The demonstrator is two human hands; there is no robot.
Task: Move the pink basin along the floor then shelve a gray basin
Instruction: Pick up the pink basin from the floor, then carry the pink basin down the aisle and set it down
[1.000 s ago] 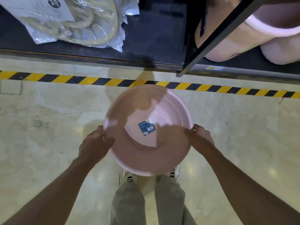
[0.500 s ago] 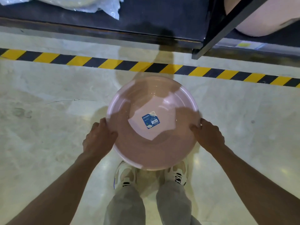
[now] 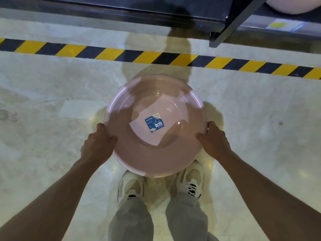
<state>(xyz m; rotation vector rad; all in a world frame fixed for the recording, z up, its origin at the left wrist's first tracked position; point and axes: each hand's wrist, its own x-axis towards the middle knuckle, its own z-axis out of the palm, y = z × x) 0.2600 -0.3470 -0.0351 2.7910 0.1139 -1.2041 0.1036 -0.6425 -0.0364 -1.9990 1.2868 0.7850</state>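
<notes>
**Pink basin held at both sides, just short of the hazard stripe**

Head view: the pink basin (image 3: 155,126) faces mouth up, directly in front of the person's shoes (image 3: 188,180), and its near edge covers the toes. The left hand (image 3: 98,145) and the right hand (image 3: 214,140) sit on opposite sides of the rim, each grip closed on it, thumbs hooked over the lip and fingers tucked beneath. A hold this even keeps a wide, shallow basin level and makes it easy to steer. I cannot tell whether its base touches the floor (image 3: 52,136) or hangs just above it.

The basin holds nothing but a blue label (image 3: 154,124) stuck flat to its bottom; the rest of the inside is bare plastic, partly in the person's shadow.

Beyond the basin runs the yellow-and-black stripe (image 3: 156,56), apart from the far rim. Beyond the stripe stands the dark shelf base (image 3: 121,9) with a black upright post (image 3: 231,25). At the far right, past the post, a pale pink rounded thing (image 3: 291,6) shows on the shelf; too little is visible to name it.

No gray basin is in sight, so I judge the floor move to be the step in hand and the shelving not yet begun.
</notes>
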